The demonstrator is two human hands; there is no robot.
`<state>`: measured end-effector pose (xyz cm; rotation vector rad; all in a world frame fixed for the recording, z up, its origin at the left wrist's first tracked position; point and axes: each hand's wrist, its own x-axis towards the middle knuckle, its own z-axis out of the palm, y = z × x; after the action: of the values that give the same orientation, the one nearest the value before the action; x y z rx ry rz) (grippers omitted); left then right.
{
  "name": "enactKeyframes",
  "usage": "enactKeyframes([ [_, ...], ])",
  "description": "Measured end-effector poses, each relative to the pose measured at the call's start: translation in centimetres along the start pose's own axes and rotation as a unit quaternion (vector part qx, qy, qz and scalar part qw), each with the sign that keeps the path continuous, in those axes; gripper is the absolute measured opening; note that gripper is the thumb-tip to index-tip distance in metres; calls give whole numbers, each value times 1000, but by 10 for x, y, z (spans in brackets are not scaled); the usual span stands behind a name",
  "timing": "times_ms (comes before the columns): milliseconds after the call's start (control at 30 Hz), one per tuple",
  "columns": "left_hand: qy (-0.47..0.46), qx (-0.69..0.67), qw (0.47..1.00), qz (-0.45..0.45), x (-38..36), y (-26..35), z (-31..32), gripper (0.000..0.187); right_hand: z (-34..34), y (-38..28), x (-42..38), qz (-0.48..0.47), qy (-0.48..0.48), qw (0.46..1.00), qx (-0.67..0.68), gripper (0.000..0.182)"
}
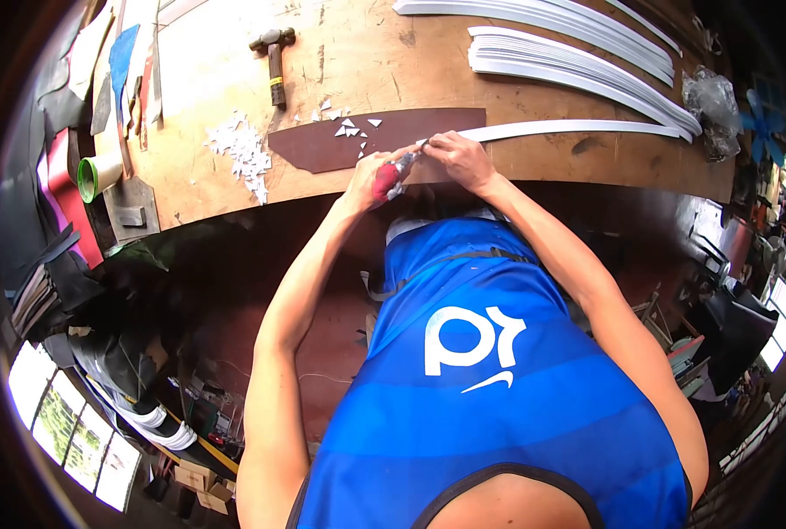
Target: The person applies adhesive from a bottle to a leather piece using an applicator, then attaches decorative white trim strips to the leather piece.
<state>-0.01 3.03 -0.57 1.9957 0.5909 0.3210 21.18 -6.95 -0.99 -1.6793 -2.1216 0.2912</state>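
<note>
My left hand (pixel 377 180) is closed around a red-and-grey tool (pixel 390 179) at the table's front edge. Beside it, my right hand (pixel 465 160) pinches the left end of a long white strip (pixel 578 129), which runs off to the right across the table. The fingertips of both hands nearly meet at the strip's end. Just beyond them lies a dark brown flat piece (pixel 313 145) with small white offcuts (pixel 347 129) on it. How the tool's tip meets the strip is too small to tell.
A hammer (pixel 275 69) lies behind the brown piece. White scraps (pixel 241 154) are heaped left of it. Stacked white strips (pixel 578 70) lie at the back right, near clear plastic (pixel 715 110). A green-rimmed cup (pixel 98 176) is at the left. The wooden table (pixel 208 198) ends near my wrists.
</note>
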Motion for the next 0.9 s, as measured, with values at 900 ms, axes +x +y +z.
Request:
enactKeyframes([
  [900, -3, 53, 998, 31, -10, -8, -3, 33, -2, 3, 3, -10, -19, 1000, -1, 20],
])
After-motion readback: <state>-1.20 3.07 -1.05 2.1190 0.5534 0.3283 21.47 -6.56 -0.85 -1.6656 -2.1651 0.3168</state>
